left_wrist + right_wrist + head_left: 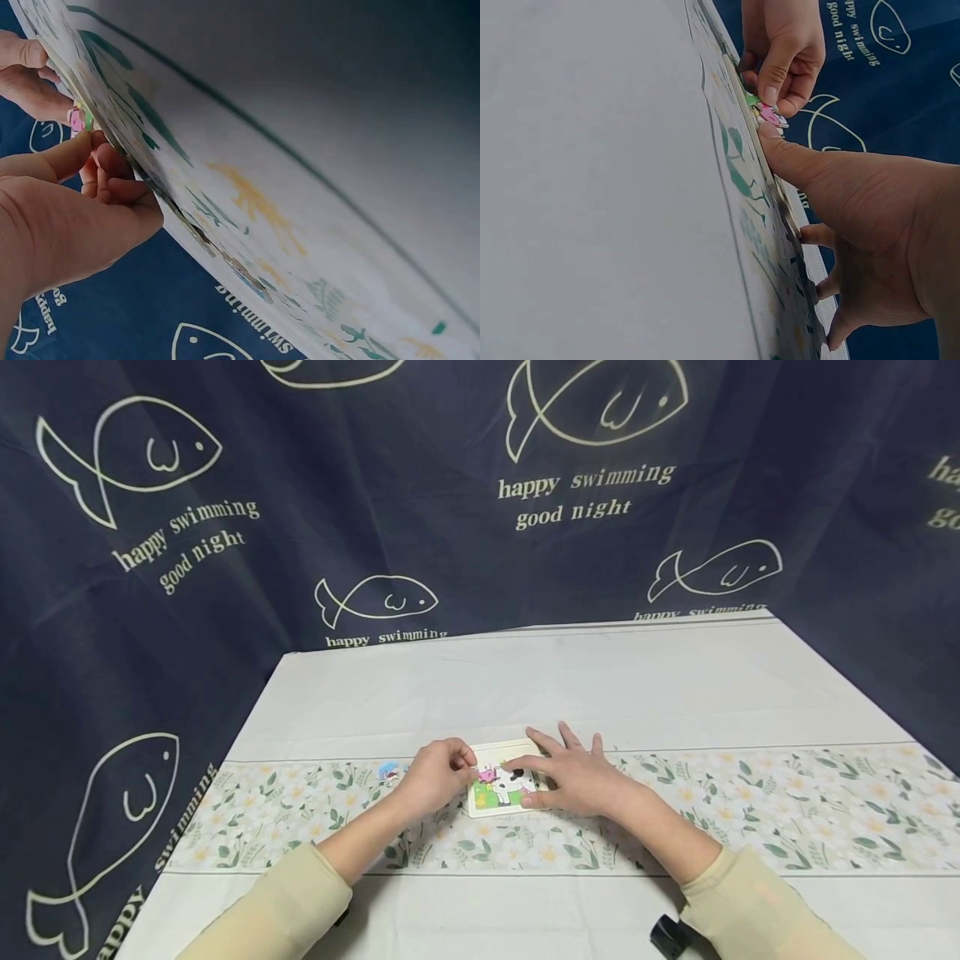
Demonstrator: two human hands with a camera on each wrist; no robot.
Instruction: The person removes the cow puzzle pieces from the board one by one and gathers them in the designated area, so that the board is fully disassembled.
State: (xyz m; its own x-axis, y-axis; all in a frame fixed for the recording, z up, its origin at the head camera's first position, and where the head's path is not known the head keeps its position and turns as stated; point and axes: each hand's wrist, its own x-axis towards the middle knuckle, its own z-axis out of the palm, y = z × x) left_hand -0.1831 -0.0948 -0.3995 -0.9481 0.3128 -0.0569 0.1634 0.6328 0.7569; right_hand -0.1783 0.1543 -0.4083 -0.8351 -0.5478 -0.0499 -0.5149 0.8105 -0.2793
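Cream board framed the cow picture puzzle between our two hands, which lay flat just below the centre of the head view on the flower-print band of the tablecloth. Its longer side, as far as we could judge with the right end partly covered, ran left to right across the frame, slanting slightly upward toward the right. Our right hand lay over that right end with its fingers fanned apart, gripping nothing.

At the puzzle's left edge we had our left hand, its thumb and forefinger pinching a small pink-and-green jigsaw piece. In the upper middle of the right wrist view, the piece's pale edge stood up off the board. In the head view it lay just right of those left fingertips, so the left hand was the nearer one, though our right thumb sat close beside it; we could not tell whether that thumb touched it. A blue cut-out lay apart, left of our left hand.
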